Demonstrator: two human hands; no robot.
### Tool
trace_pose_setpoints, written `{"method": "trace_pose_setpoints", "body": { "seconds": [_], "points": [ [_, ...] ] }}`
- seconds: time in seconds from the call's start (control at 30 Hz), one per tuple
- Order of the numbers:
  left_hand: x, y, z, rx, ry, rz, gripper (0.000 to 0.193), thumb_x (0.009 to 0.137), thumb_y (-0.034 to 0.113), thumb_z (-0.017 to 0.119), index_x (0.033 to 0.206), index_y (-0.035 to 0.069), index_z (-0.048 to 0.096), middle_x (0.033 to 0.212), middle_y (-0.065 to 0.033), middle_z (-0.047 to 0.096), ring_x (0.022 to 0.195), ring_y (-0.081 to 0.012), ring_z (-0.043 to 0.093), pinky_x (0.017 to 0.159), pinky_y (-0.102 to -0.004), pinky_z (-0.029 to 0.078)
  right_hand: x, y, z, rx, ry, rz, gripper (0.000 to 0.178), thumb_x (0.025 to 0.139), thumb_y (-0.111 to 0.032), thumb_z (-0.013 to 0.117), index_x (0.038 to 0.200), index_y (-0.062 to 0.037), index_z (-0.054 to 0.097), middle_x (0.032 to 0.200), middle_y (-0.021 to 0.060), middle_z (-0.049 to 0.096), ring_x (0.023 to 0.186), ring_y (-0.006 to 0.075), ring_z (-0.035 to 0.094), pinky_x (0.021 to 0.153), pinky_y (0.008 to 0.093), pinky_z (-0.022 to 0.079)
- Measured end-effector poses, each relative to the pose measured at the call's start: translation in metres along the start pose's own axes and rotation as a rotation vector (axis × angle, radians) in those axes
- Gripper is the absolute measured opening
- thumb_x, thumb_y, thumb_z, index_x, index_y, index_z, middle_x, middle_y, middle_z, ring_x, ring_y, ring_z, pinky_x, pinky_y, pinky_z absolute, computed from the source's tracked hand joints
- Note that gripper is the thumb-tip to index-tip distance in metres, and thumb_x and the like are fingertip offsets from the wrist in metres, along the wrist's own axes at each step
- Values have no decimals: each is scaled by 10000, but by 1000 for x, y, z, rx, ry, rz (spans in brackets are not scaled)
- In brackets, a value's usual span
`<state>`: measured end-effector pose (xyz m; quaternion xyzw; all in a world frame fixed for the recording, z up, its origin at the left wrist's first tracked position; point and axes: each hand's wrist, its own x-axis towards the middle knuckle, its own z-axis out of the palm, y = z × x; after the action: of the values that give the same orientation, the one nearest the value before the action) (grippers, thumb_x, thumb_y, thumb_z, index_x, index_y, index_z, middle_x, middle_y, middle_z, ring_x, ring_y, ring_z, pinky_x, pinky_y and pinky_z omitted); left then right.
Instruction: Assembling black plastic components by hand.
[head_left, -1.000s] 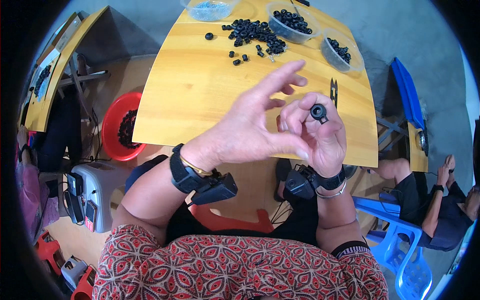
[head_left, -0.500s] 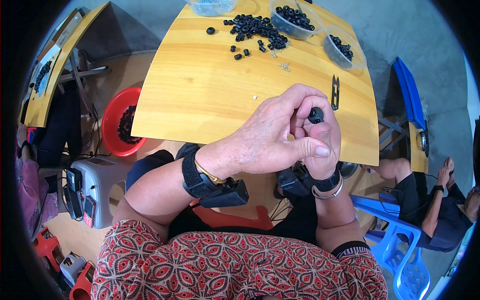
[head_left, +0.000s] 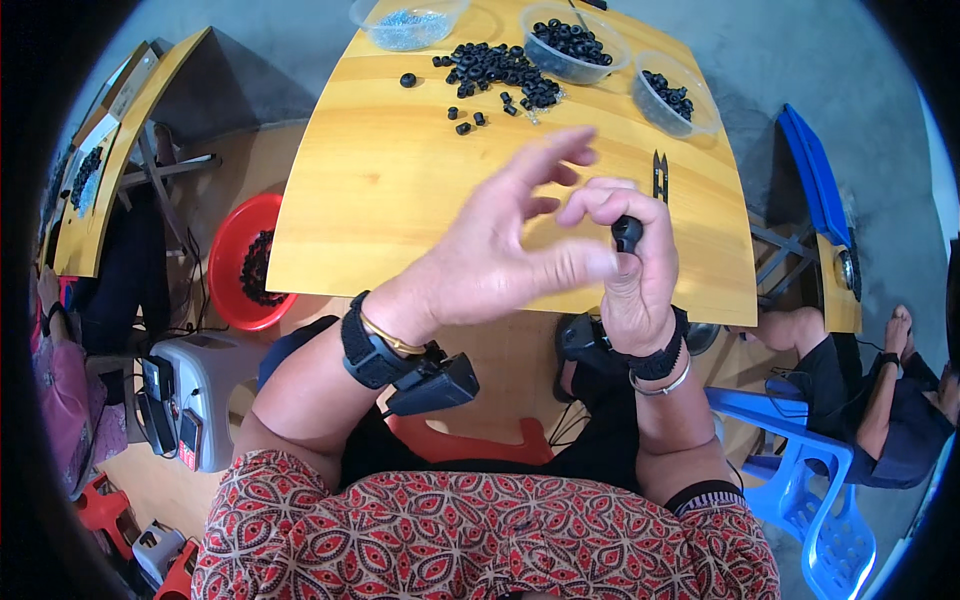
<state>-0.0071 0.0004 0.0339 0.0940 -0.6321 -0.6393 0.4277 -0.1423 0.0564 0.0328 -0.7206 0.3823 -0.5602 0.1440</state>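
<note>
My right hand (head_left: pixel 645 285) is closed around a small round black plastic part (head_left: pixel 627 233), pinched between thumb and curled fingers above the table's near edge. Beside it, my left hand (head_left: pixel 500 240) has its fingers spread and holds nothing I can see. Its thumb tip reaches close to the right thumb; whether they touch, I cannot tell. Just beyond the right hand lies a pair of black thread snips (head_left: pixel 660 175), its lower end hidden. Farther back is a loose pile of small black parts (head_left: pixel 490 68), with a few clear bits at its edge.
Clear plastic bowls stand along the table's (head_left: pixel 370 190) far side: one with bluish clear pieces (head_left: pixel 405 30), two with black parts (head_left: pixel 570 40) (head_left: pixel 665 95). A red basin (head_left: pixel 222 270) is at the left, a blue chair (head_left: pixel 810 470) at the right. Other people sit on both sides.
My left hand has drawn back to the left from the right hand, and its fingers have spread. The right hand still grips the black part, now more exposed.
</note>
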Motion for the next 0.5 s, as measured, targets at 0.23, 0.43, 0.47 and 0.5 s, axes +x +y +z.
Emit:
{"method": "trace_pose_setpoints", "body": {
  "seconds": [0.23,0.43,0.47,0.5],
  "points": [
    [-1,-2,-3,-446,-122,-452,287,815,214,550,1003,-1,527,862,-48,552,760,-119,537,677,-284,486,7,-4,-15,-138,-84,26,480,825,-528,352,934,-64,398,1108,234,470,1075,277,389,921,392,269],
    [-3,-8,2,-729,-174,-498,253,825,241,534,925,9,545,773,-36,537,672,-106,530,600,-260,492,1,-8,-9,181,-72,180,487,840,-497,345,973,-34,417,1134,218,447,1070,268,386,943,371,252],
    [-2,-4,5,-736,-149,-494,241,825,247,536,896,18,554,724,-21,523,643,-87,517,576,-237,488,1,-8,-10,194,-82,183,484,846,-485,345,982,-27,420,1140,214,442,1063,262,388,940,363,257],
    [-2,-2,7,-742,-123,-492,232,825,254,538,867,26,563,675,-6,510,614,-69,505,552,-214,483,2,-5,-12,149,-113,166,490,846,-485,348,987,-22,424,1151,216,430,1069,260,382,935,359,266]
  ]
}}
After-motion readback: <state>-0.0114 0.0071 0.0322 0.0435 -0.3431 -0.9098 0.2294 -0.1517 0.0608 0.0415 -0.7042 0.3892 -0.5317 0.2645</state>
